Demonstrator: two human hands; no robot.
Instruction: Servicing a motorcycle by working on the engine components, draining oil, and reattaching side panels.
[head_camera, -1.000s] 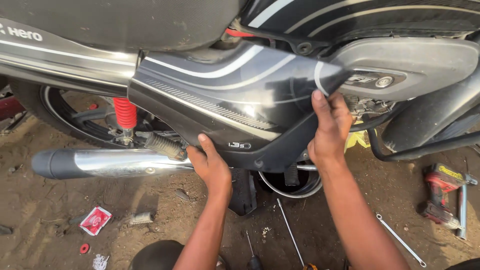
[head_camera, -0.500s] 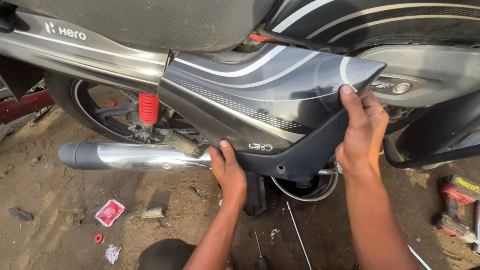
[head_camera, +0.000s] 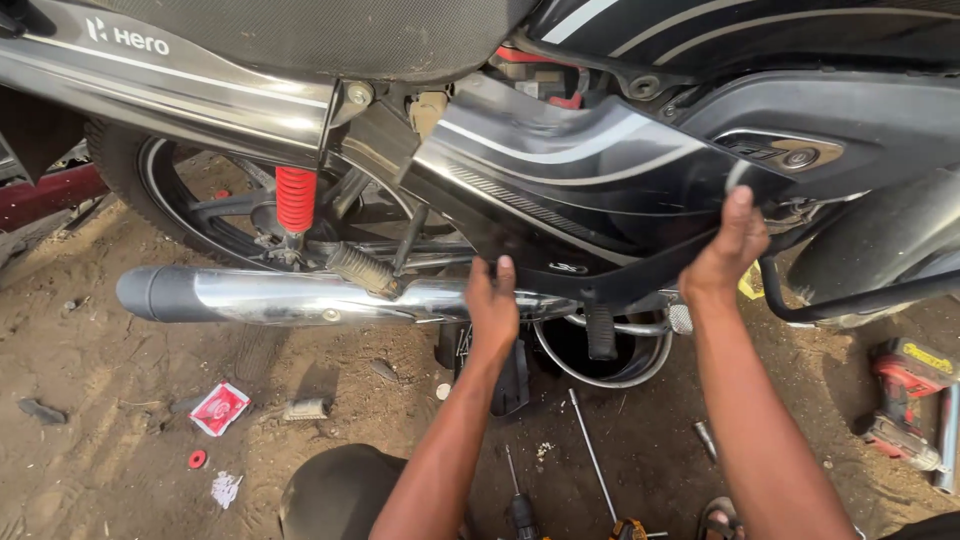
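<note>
Hands: left hand (head_camera: 492, 305) grips the lower edge of the glossy black plastic side panel with grey stripes (head_camera: 570, 185), fingers curled over it; right hand (head_camera: 730, 250) clasps the panel's front tip.
Panel: held against the motorcycle's side, below the black textured seat (head_camera: 320, 35).
Behind: red shock spring (head_camera: 295, 198), chrome exhaust pipe (head_camera: 290, 296).
Ground: long screwdrivers (head_camera: 592, 455), red power drill (head_camera: 905, 395), red packet (head_camera: 219, 408) on dirt.

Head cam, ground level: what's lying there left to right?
Red-and-white packet → small red ring, a little to its left but lower → grey scrap → black-handled screwdriver → long thin rod → red power drill.
</note>
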